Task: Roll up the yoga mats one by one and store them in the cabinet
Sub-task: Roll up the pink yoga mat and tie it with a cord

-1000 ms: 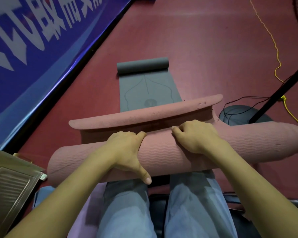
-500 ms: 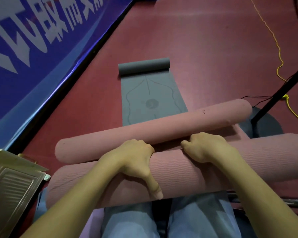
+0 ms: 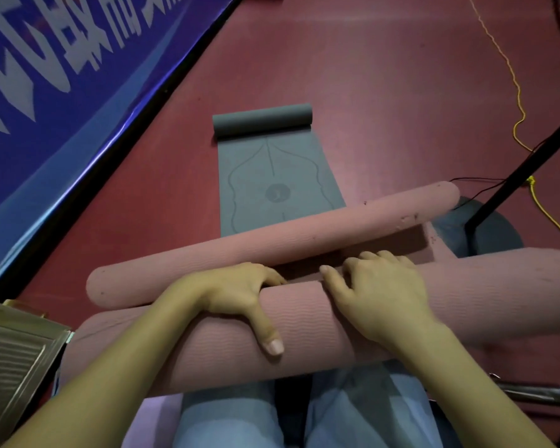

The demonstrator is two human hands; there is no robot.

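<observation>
**Pink mat nearly rolled — far end has curled back on itself**

The big pink roll [image 3: 304, 324] lies across the person's lap, and everything else is best placed from it. Both hands sit on top of it: the left hand [image 3: 240, 292] curls its fingers over the far edge with the thumb pressed down the near face, and the right hand [image 3: 379, 295] lies beside it, fingers bent and digging into the seam where the loose sheet meets the roll. Neither hand is spread flat; both are hooked on the mat.

What is new since a second ago is the far end. Then it stood up as a loose, lifted flap just beyond the roll; now it has closed into a thin second tube [image 3: 272, 244] lying just beyond the roll, almost touching the knuckles. Only a short strip of flat mat joins the two. I'd judge the rolling close to done, though that stray curl will likely need flattening or tucking in, or the bundle will come out lumpy.

Beyond the thin tube, the grey mat [image 3: 272, 185] lies mostly flat on the red floor [image 3: 385, 92] — not yet dealt with. No cabinet can be identified in view.
</observation>
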